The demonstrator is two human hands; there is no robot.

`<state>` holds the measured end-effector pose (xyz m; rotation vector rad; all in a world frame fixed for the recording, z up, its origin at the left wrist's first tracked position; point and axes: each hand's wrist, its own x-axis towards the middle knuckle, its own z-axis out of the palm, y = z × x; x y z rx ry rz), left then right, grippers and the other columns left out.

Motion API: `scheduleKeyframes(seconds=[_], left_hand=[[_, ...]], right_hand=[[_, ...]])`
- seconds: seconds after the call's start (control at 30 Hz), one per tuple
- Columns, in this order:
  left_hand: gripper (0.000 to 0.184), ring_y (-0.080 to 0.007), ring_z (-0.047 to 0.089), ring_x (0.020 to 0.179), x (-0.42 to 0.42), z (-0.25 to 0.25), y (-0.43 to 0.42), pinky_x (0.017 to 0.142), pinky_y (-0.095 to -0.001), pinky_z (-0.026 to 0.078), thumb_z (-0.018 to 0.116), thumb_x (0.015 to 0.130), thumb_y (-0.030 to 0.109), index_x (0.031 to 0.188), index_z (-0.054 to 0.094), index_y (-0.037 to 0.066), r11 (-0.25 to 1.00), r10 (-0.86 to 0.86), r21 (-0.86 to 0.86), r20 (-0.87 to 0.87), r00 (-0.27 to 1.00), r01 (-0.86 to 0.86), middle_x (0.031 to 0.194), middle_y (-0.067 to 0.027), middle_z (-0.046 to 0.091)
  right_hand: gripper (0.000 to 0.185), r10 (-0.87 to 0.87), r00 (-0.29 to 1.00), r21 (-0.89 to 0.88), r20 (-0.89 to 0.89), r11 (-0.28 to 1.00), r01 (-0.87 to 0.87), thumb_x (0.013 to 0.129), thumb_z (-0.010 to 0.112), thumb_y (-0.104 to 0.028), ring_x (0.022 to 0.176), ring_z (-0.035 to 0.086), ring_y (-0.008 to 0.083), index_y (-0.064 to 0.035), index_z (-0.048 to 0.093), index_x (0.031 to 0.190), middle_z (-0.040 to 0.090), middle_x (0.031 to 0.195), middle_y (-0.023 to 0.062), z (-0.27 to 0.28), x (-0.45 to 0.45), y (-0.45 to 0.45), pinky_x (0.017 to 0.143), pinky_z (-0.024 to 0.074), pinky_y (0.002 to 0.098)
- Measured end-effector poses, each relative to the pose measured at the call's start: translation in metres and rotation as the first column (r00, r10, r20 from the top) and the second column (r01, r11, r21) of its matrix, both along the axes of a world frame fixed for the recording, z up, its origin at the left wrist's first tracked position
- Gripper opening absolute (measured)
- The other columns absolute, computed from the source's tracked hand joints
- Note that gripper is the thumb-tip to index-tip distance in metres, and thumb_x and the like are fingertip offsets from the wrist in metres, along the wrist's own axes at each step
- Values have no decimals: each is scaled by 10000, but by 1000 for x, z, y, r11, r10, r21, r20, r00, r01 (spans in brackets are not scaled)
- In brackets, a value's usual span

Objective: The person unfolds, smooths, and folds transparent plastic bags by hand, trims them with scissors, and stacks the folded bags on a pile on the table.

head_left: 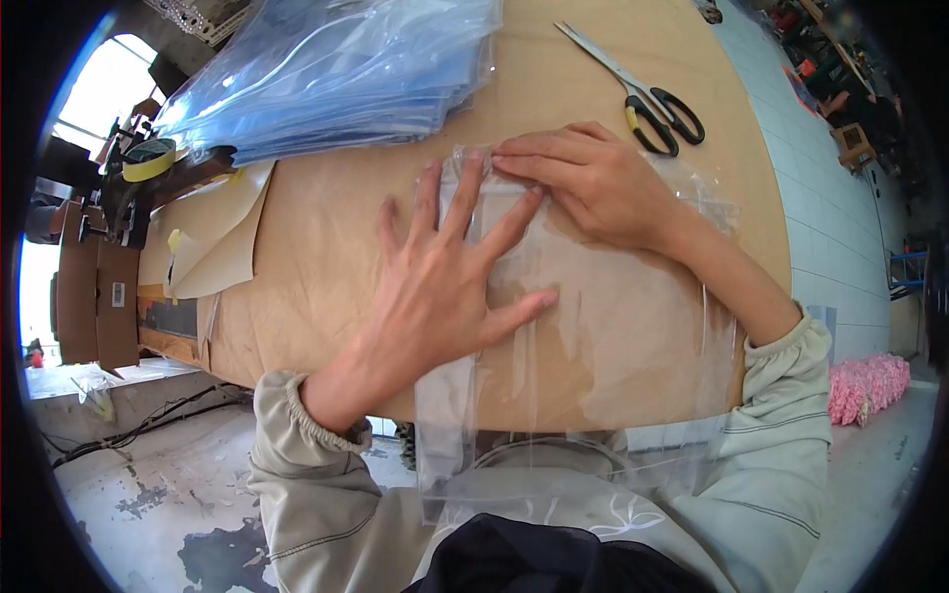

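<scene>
A clear plastic sheet or bag (633, 326) lies on the brown table (326, 326) and hangs over its near edge. My left hand (435, 272) presses flat on its left part, fingers spread. At the sheet's far edge, my right hand (603, 188) rests with its fingers together and fingertips on the plastic, close to the left index finger. Whether the right fingertips pinch a fold of it is too small to tell.
A stack of bluish clear plastic sheets (336, 89) covers the far left. Black-handled scissors (643, 99) lie open at the far right. On the left are a tape roll (149, 160), brown paper (222, 237) and a cardboard box (117, 306). A pink bundle (868, 387) is beyond the right edge.
</scene>
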<state>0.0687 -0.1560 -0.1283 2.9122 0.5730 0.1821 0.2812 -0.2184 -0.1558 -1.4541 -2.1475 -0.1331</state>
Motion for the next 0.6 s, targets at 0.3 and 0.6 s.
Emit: scheduleKeyframes(seconds=[0.3, 0.6], left_hand=[[821, -386, 265, 1381, -54, 29, -59, 1074, -647, 118, 616, 756, 583, 1349, 461, 37, 827, -497, -253, 92, 863, 503, 1484, -194, 305], [574, -335, 455, 1267, -67, 10, -110, 1035, -478, 364, 673, 797, 282, 1253, 524, -33, 879, -421, -161, 175, 890, 448, 1324, -177, 509]], right_hand=[[238, 4, 861, 191, 509, 974, -118, 830, 617, -145, 977, 603, 254, -65, 624, 1054, 629, 1130, 86, 30, 36, -14, 899, 466, 365], [246, -24, 951, -271, -309, 960, -64, 744, 676, -27, 805, 660, 246, -30, 661, 989, 670, 960, 94, 87, -89, -204, 685, 551, 339]])
